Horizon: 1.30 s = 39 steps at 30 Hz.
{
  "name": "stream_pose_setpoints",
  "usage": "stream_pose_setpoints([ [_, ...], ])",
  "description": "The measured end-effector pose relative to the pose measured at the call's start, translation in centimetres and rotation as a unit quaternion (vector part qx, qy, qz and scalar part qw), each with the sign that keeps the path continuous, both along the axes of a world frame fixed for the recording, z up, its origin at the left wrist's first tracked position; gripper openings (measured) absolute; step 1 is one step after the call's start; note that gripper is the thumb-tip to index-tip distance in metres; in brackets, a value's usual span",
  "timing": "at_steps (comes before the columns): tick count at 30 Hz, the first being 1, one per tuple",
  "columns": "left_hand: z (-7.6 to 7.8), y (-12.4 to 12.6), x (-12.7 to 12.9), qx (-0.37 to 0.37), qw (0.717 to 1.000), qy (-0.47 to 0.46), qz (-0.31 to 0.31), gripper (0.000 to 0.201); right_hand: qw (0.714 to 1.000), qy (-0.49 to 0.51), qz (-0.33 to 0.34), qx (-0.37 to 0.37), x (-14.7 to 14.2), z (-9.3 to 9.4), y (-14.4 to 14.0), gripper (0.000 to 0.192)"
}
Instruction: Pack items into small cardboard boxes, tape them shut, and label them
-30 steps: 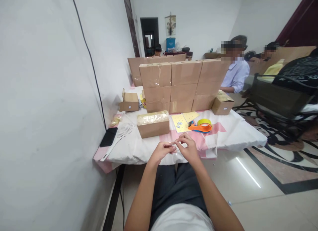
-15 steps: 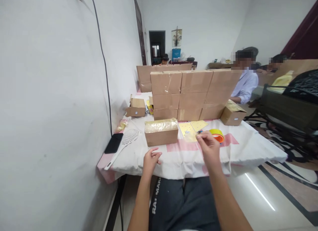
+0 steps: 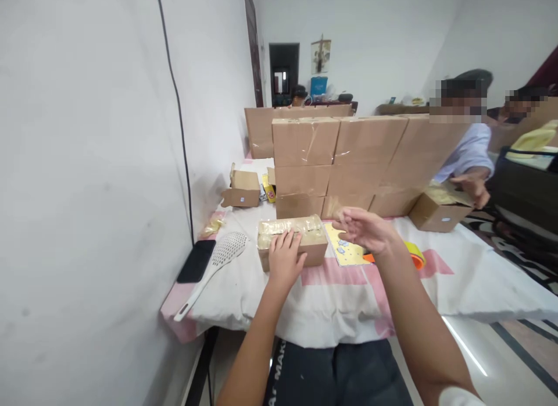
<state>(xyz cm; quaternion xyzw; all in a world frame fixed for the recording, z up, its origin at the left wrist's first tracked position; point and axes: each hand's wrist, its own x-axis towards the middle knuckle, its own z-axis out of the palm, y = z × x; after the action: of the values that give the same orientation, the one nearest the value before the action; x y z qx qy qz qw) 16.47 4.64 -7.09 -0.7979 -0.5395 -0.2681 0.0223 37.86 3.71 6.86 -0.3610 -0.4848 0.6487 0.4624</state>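
Note:
A small open cardboard box (image 3: 311, 252) with crinkled gold plastic on top sits near the table's front edge. My left hand (image 3: 285, 259) rests flat on its front top edge, fingers spread. My right hand (image 3: 364, 230) hovers open above the yellow sheet (image 3: 346, 253) just right of the box, holding nothing I can make out. An orange and yellow tape dispenser (image 3: 414, 256) lies partly hidden behind my right wrist.
A wall of stacked cardboard boxes (image 3: 349, 161) stands behind. A white slotted spatula (image 3: 218, 260) and a black phone (image 3: 196, 260) lie at left. A small open box (image 3: 243, 189) sits at the back left. Another person's hand (image 3: 473, 188) touches an open box (image 3: 438, 211) at right.
My left hand moved forward from the table edge onto the small box. My right hand rose from the yellow sheet and opened. The other person's hand came to the box at right.

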Motion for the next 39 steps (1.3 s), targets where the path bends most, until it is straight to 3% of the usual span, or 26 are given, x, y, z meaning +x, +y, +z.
stream_pose_setpoints([
  [3, -0.5, -0.2, 0.0, 0.012, 1.000, 0.008, 0.013, 0.051, 1.000, 0.025, 0.006, 0.003, -0.1, 0.8, -0.3, 0.041],
  [6, -0.5, -0.1, 0.1, 0.021, 1.000, 0.008, 0.015, 0.050, 0.997, -0.060, -0.032, 0.047, -1.6, -0.1, 1.4, 0.030],
  [8, -0.5, -0.1, 0.1, 0.027, 1.000, 0.009, 0.013, 0.049, 0.976, -0.174, -0.089, 0.100, -3.0, -2.0, 4.0, 0.021],
  [11, -0.5, -0.1, 0.0, 0.032, 0.999, 0.011, 0.011, 0.050, 0.909, -0.355, -0.169, 0.136, -4.3, -5.8, 8.5, 0.012],
  [14, -0.6, -0.1, 0.0, 0.034, 0.999, 0.004, 0.012, 0.055, 0.872, -0.429, -0.189, 0.140, -4.5, -8.7, 11.1, 0.012],
  [18, -0.5, -0.1, 0.1, 0.033, 0.999, 0.001, 0.018, 0.058, 0.870, -0.431, -0.192, 0.146, -3.9, -10.2, 11.4, 0.015],
  [25, -0.1, -0.3, 0.4, 0.021, 0.999, 0.031, 0.029, 0.048, 0.866, -0.431, -0.196, 0.159, -3.8, -10.8, 11.5, 0.012],
  [32, -0.1, -0.6, 0.8, 0.020, 0.999, 0.033, 0.038, 0.042, 0.823, -0.463, -0.240, 0.224, -4.6, -11.7, 10.8, 0.006],
  [35, -0.1, -0.8, 0.9, 0.022, 0.998, 0.034, 0.044, 0.040, 0.825, -0.451, -0.249, 0.233, -4.8, -12.1, 10.6, 0.007],
  [37, -0.2, -1.0, 1.0, 0.021, 0.998, 0.034, 0.047, 0.040, 0.826, -0.436, -0.266, 0.238, -4.7, -12.2, 10.6, 0.017],
  [39, 0.0, -1.1, 1.1, 0.016, 0.998, 0.033, 0.050, 0.041, 0.824, -0.423, -0.302, 0.226, -4.5, -12.4, 10.7, 0.043],
])
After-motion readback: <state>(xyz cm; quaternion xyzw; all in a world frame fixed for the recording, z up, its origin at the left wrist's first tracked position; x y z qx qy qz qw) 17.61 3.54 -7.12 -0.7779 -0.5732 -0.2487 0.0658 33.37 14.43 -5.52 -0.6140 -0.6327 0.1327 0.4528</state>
